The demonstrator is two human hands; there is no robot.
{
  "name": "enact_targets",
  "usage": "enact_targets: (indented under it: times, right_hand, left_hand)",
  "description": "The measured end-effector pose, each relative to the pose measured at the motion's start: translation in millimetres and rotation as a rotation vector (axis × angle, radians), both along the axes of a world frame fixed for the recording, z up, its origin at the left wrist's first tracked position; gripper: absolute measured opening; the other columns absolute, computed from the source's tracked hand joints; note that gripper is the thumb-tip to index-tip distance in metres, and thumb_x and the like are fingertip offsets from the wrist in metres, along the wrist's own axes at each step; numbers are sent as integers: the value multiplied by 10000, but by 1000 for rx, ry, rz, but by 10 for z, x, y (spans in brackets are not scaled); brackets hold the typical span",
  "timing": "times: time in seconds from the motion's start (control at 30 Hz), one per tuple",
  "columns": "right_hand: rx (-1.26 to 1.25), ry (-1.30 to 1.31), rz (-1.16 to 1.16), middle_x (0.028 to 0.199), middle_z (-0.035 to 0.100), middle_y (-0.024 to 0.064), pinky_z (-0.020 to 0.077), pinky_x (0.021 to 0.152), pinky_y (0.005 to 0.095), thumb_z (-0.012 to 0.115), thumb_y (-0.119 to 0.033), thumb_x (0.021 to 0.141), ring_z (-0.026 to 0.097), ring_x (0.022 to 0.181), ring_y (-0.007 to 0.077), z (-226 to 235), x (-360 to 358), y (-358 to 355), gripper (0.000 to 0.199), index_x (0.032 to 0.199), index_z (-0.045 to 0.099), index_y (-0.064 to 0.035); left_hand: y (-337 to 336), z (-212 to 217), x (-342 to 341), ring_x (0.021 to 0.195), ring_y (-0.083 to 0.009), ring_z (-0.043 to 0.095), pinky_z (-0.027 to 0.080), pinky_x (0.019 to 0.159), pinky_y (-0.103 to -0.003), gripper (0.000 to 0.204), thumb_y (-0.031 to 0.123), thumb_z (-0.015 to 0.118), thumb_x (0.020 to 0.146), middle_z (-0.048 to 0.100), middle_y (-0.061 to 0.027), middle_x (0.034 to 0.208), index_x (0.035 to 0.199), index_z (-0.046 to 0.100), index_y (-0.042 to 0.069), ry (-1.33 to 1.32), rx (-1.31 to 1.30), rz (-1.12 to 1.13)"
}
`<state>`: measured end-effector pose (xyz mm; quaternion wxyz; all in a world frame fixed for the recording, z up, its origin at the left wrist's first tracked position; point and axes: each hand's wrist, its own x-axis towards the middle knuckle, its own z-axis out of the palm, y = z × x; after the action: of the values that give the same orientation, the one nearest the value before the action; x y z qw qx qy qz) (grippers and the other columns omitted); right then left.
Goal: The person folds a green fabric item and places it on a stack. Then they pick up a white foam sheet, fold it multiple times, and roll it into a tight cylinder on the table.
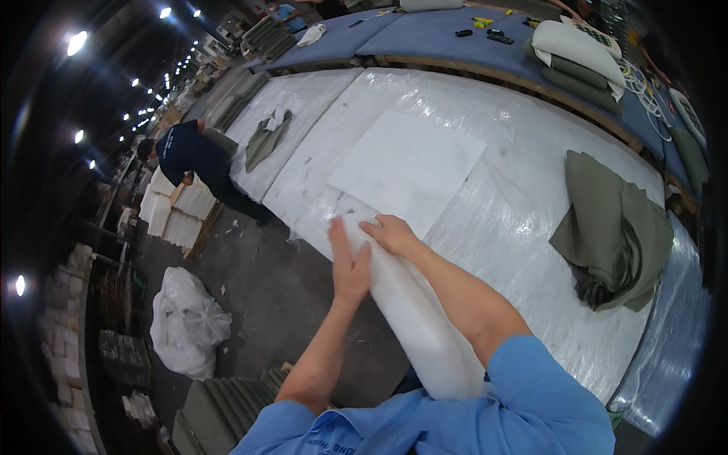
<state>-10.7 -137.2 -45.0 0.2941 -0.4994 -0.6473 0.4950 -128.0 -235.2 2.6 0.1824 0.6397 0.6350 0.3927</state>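
A long, thick white cushion pad (421, 330) reaches from the front of my body out to the edge of the wrapped table (523, 280). My left hand (350, 265) lies along the pad's left side near its far end, fingers stretched out and thumb apart. At the same end, my right hand (393, 235) grips the top edge with bent fingers. Just beyond my hands, a flat white sheet (409, 163) rests on the clear plastic covering the table. What the pad's underside touches is hidden.
Folded olive-green fabric (607, 235) lies on the table's right part. Stacked green pads (220, 409) and a white plastic bag (186, 322) are on the floor at left. A co-worker (193, 155) bends at the table's far left. A blue-topped table (447, 38) runs behind.
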Motion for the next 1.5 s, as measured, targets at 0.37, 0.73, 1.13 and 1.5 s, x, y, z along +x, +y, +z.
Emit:
enact_targets:
  times: [0.37,0.73,1.13,1.5]
  right_hand:
    - [-193,-103,-185,1165,700,207,486,990,393,608,-395,959,648,1137,318,-1245,524,-216,464,1202,688,-7]
    - [-64,157,149,1154,699,202,497,959,417,606,-432,965,653,1102,352,-227,7,212,410,1135,707,-73]
    - [-475,297,-57,992,695,110,505,896,379,612,-363,985,630,951,220,-1268,1255,-227,375,1129,690,-26]
    - [-324,-108,-519,1472,535,205,447,1074,362,720,-360,930,563,1277,297,-1778,2628,-1431,706,1482,466,1]
  left_hand:
    - [284,-111,39,1421,-321,415,369,1148,-372,810,178,664,909,333,-249,1593,1575,256,-38,-455,-260,174]
    - [351,-177,-163,1311,-336,547,415,1111,-381,654,207,650,891,550,-220,1435,1477,466,-18,95,-174,120]
    - [392,-139,-300,1276,-350,581,429,1087,-384,525,286,631,852,617,-189,1371,1339,621,90,117,-368,125]
    - [581,-150,-190,1172,-290,639,462,1028,-346,514,197,596,871,671,-225,1262,1341,612,-13,29,-308,8]
